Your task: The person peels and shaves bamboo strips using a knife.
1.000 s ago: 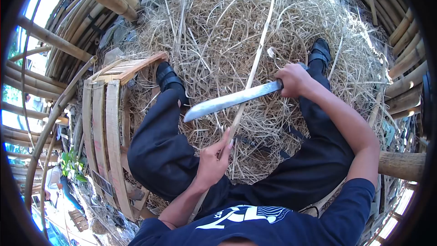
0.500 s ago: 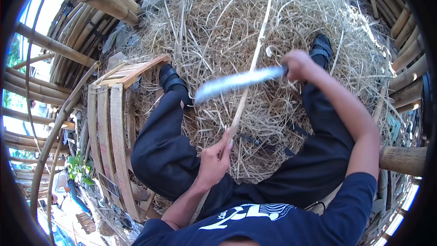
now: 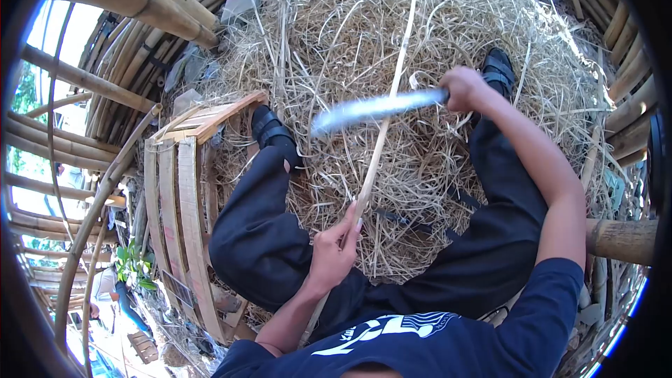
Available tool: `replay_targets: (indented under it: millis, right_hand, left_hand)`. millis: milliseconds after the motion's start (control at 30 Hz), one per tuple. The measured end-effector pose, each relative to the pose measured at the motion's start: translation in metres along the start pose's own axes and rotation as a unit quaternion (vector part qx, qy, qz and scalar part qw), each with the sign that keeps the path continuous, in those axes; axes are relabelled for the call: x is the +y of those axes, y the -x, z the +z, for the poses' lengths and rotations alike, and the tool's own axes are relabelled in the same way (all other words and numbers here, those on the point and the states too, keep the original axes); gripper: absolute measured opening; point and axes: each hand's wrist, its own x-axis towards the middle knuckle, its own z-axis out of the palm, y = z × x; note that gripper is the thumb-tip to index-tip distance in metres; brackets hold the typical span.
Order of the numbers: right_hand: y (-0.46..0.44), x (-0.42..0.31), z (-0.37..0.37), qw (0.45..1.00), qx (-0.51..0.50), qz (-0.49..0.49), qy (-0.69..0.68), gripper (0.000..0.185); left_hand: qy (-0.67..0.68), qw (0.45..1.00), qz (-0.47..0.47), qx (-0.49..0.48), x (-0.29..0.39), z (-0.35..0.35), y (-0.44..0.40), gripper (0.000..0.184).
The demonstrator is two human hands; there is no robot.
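Note:
My left hand (image 3: pixel 334 250) is wrapped round a long, thin bamboo strip (image 3: pixel 382 138), which runs from my lap up past the top of the view. In my right hand (image 3: pixel 465 89) is the dark handle of a machete (image 3: pixel 378 108). Its blade, smeared by motion, points left and lies across the strip, well above my left hand. Whether the blade touches the strip I cannot tell. Both hands are between or over my spread legs.
Dry shavings (image 3: pixel 364 35) cover the ground ahead. A slatted wooden crate (image 3: pixel 189 203) stands beside my leg at the left. Bamboo poles (image 3: pixel 91 77) line both sides, and one thick pole (image 3: pixel 619 240) is by my right elbow. Another person (image 3: pixel 105 285) shows at the lower left.
My right hand has moved up and slightly right with the machete, so the blade crosses the strip farther from my left hand. My left hand keeps its hold. The whole view has shifted slightly.

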Motion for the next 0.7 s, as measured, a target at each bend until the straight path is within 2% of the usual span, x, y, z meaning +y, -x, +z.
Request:
replay_targets:
  millis: [67, 100, 133, 167, 233, 267, 333, 367, 400, 433, 467, 533, 600, 667, 700]
  right_hand:
    - [-0.018, 0.037, -0.001, 0.974, 0.028, 0.198, -0.108, 0.03]
    - [-0.018, 0.05, -0.006, 0.955, 0.078, 0.255, -0.128, 0.032]
    - [-0.016, 0.06, -0.011, 0.931, 0.128, 0.31, -0.147, 0.035]
    - [-0.012, 0.071, -0.008, 0.929, 0.132, 0.311, -0.148, 0.035]
    - [-0.004, 0.086, 0.002, 0.871, 0.174, 0.394, -0.237, 0.037]
    - [0.0, 0.089, 0.009, 0.871, 0.176, 0.393, -0.235, 0.037]
    - [0.018, 0.078, 0.019, 0.843, 0.173, 0.399, -0.315, 0.04]
    - [0.026, 0.074, 0.017, 0.85, 0.155, 0.394, -0.315, 0.041]
    - [0.026, 0.075, 0.02, 0.853, 0.147, 0.392, -0.312, 0.041]
    - [0.03, 0.076, 0.027, 0.879, 0.176, 0.359, -0.259, 0.042]
    - [0.033, 0.074, 0.033, 0.901, 0.204, 0.323, -0.205, 0.042]
    - [0.039, 0.058, 0.032, 0.91, 0.232, 0.296, -0.177, 0.041]
    - [0.045, 0.042, 0.02, 0.938, 0.207, 0.222, -0.168, 0.038]
    - [0.052, 0.017, 0.003, 0.95, 0.204, 0.178, -0.155, 0.032]
    - [0.054, 0.006, -0.004, 0.967, 0.169, 0.121, -0.151, 0.03]
  left_hand:
    - [0.014, 1.0, -0.003, -0.003, -0.013, 0.001, 0.001, 0.043]
    - [0.035, 0.999, 0.003, 0.001, -0.015, 0.002, 0.002, 0.044]
    - [0.056, 0.998, 0.01, 0.005, -0.016, 0.001, 0.001, 0.045]
    - [0.054, 0.998, 0.014, 0.005, -0.012, -0.002, -0.002, 0.045]
    - [0.062, 0.998, -0.007, -0.006, -0.001, -0.007, -0.005, 0.047]
    - [0.064, 0.998, -0.005, -0.005, -0.002, -0.005, -0.008, 0.047]
    - [0.085, 0.996, 0.017, 0.016, -0.006, 0.001, -0.013, 0.045]
    - [0.088, 0.996, 0.011, 0.018, -0.002, 0.001, -0.011, 0.045]
    - [0.162, 0.985, -0.051, -0.013, 0.009, -0.002, -0.012, 0.041]
    - [0.233, 0.965, -0.115, -0.044, 0.015, -0.004, -0.011, 0.038]
    - [0.237, 0.962, -0.126, -0.042, 0.013, -0.006, -0.011, 0.038]
    - [0.255, 0.947, -0.108, -0.163, 0.007, -0.009, -0.016, 0.036]
    - [0.268, 0.944, -0.101, -0.161, 0.008, -0.006, -0.016, 0.033]
    - [0.399, 0.893, -0.126, -0.165, 0.006, -0.005, -0.017, 0.026]
    - [0.429, 0.874, -0.156, -0.166, 0.019, -0.005, -0.015, 0.018]
